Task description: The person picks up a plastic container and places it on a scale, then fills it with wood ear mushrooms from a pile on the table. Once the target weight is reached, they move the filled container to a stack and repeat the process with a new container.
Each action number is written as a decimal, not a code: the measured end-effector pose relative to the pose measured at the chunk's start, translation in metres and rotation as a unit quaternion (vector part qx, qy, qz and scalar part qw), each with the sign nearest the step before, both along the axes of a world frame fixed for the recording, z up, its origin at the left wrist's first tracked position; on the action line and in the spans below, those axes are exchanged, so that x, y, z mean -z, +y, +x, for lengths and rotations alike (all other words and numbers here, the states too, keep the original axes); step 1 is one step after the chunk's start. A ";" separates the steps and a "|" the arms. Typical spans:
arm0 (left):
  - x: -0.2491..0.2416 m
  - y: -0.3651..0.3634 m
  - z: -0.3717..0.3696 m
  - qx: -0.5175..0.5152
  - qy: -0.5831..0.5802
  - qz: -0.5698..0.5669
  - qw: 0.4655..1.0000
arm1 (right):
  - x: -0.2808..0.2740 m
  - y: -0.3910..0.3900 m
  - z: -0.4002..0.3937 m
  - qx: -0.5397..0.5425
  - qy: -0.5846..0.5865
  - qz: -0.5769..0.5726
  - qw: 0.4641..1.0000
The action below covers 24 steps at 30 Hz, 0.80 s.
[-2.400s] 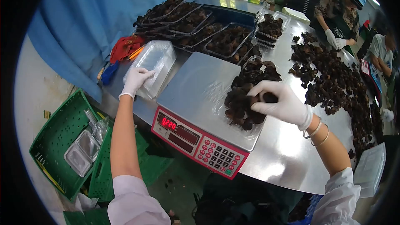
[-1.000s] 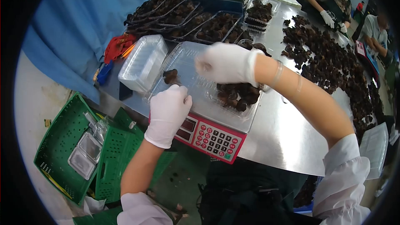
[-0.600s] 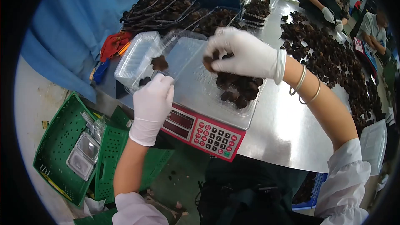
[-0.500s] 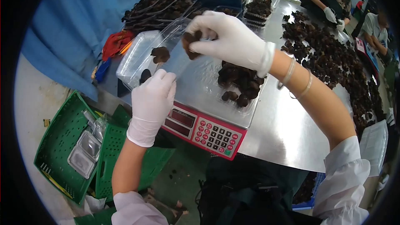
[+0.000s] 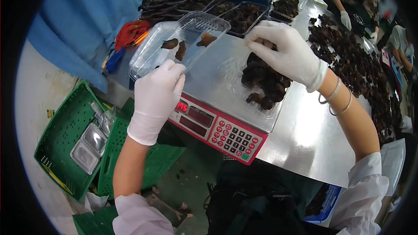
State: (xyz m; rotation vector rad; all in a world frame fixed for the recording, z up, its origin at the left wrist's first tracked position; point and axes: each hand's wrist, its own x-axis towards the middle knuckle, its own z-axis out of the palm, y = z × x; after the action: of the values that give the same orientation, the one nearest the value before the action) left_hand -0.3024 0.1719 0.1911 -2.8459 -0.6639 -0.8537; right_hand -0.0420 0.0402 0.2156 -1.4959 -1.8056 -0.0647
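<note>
My left hand (image 5: 156, 100), in a white glove, pinches the near edge of a clear plastic tray (image 5: 185, 22), which is tilted over the left of the scale. A few brown wood ear mushroom pieces (image 5: 180, 50) lie in that tray. Above the scale's right half, my gloved right hand (image 5: 283, 52) has its fingers curled together; whatever is between them is hidden. Just under it, a heap of dark wood ear mushrooms (image 5: 261, 80) sits in another clear tray on the scale plate (image 5: 209, 76).
The scale's red keypad panel (image 5: 230, 139) faces me, with lit red digits. Filled trays (image 5: 183, 0) are stacked behind. Loose mushrooms (image 5: 348, 65) cover the metal table's right side, near co-workers. Green crates (image 5: 65, 135) stand low left. Beside the blue curtain lies a red cloth (image 5: 130, 33).
My right hand has moved right, from over the held tray to the heap on the scale. The mushroom piece it held now appears to lie in the held tray. The scale's red digits have come into view.
</note>
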 end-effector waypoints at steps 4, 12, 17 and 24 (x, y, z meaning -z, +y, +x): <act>0.014 0.004 0.001 -0.008 0.014 -0.018 1.000 | 0.008 -0.041 0.023 0.096 0.068 -0.019 0.993; 0.030 -0.010 0.021 -0.003 0.069 -0.143 0.987 | 0.061 -0.069 0.084 0.131 0.013 -0.015 0.991; 0.003 -0.050 0.069 0.136 0.003 -0.166 0.977 | 0.071 -0.058 0.079 0.173 -0.064 -0.022 0.983; 0.050 -0.056 0.117 0.222 -0.085 -0.263 0.935 | 0.089 -0.076 -0.006 0.071 -0.123 -0.101 0.985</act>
State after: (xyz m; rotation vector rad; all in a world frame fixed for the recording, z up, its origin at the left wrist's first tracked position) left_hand -0.1859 0.1160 0.1406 -3.5210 -0.2858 -1.1402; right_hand -0.0484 -0.0356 0.1269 -1.8278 -1.9427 -0.1462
